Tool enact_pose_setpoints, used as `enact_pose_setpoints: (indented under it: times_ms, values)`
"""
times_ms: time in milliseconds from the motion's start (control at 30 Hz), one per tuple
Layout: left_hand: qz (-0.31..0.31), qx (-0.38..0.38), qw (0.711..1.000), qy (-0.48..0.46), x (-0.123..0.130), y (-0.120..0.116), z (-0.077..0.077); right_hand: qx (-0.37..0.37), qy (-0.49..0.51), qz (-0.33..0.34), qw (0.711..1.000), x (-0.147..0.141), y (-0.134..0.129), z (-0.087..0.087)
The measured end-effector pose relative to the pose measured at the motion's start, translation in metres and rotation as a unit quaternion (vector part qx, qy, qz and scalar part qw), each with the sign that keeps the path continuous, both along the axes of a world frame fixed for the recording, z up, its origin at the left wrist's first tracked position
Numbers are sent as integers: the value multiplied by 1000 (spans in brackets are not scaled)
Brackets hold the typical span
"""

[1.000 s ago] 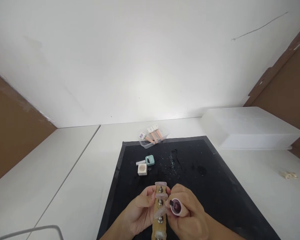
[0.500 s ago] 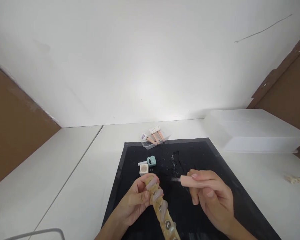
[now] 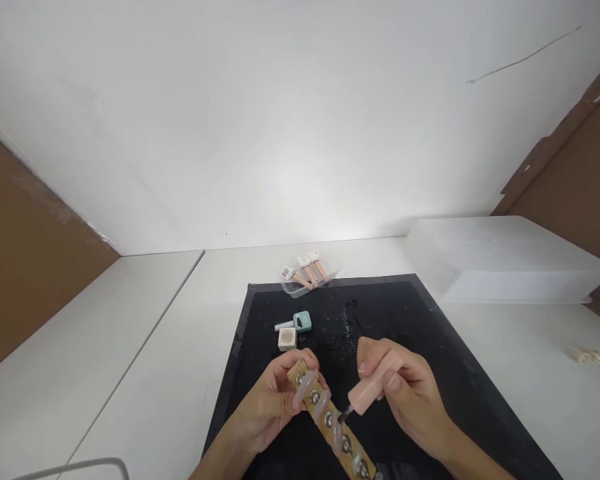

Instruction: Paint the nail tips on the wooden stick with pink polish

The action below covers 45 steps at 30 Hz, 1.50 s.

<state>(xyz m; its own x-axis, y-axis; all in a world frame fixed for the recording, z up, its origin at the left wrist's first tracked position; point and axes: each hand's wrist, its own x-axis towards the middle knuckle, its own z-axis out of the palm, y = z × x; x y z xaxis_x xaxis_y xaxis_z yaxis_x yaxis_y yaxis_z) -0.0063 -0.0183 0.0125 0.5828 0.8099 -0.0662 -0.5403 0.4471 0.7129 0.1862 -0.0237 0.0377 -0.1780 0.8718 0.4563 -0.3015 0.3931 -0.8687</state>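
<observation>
With the left hand [image 3: 267,407] pinching the studded strip [image 3: 349,461] and the right hand [image 3: 416,395] gripping the pink handle [image 3: 376,383], a wobble could smear the nearest nail tip [image 3: 337,437].

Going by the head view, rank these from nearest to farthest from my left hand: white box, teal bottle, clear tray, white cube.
From your left hand, which grips the strip:
1. White cube, just beyond the fingers.
2. Teal bottle, just behind the cube, slightly right.
3. Clear tray, at the mat's far edge.
4. White box, far off to the right.
</observation>
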Motion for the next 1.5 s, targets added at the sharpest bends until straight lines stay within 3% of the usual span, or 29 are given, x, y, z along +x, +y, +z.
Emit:
enact_pose_setpoints:
  times_ms: [167, 400, 1500]
  values:
    - [0, -10, 1000, 3, 1, -2, 0, -2, 1, -2, 1000, 2, 1, -4]
    - [-5, -21, 1000, 4, 2, -3, 1, -67, 37, 32, 997, 4, -1, -13]
    - [-6, -48, 999, 10, 3, -4, 0, -112, 109, 90, 984, -1, 5, -11]
